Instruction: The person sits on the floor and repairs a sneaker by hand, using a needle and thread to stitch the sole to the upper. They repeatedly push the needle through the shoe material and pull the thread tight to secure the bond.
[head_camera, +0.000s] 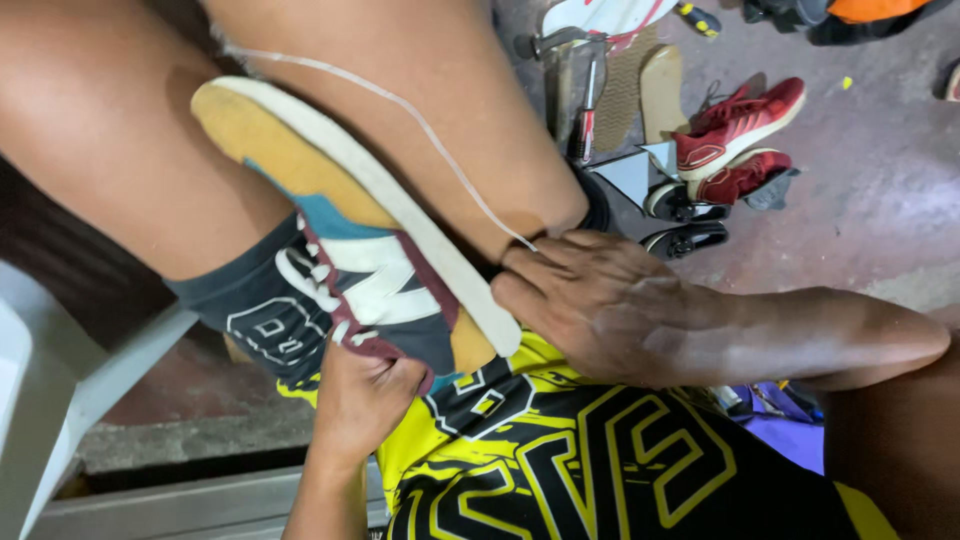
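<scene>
Nearest the camera, a yellow and black printed garment (560, 460) covers the person's lap. The left hand (365, 395) rises from the lower edge of the view with its fingers curled closed on the heel end of a multicoloured sneaker (370, 270), gripping the dark upper at its opening. The right hand (600, 305) enters from the right, palm down and fingers nearly flat, and presses against the white sole edge (400, 200) at the same end of the sneaker; whether its fingertips pinch anything cannot be told. A white thread (420, 120) runs from under the right hand's fingers, up and left across the bare right leg (440, 110), towards the toe. The sneaker lies clamped between the two knees, sole turned to the right, tan toe (250, 125) pointing away from the body, and the laces (305, 265) facing the left leg (110, 140). A dark printed fabric (260, 315) wraps the left leg just beside the laces. A white plastic chair (60, 390) stands at the left. Farther off, on the concrete floor (880, 200), lie a pair of red sneakers (740, 135), two loose insoles (645, 90), dark footwear (685, 220), and a metal shoe stand (570, 80)
</scene>
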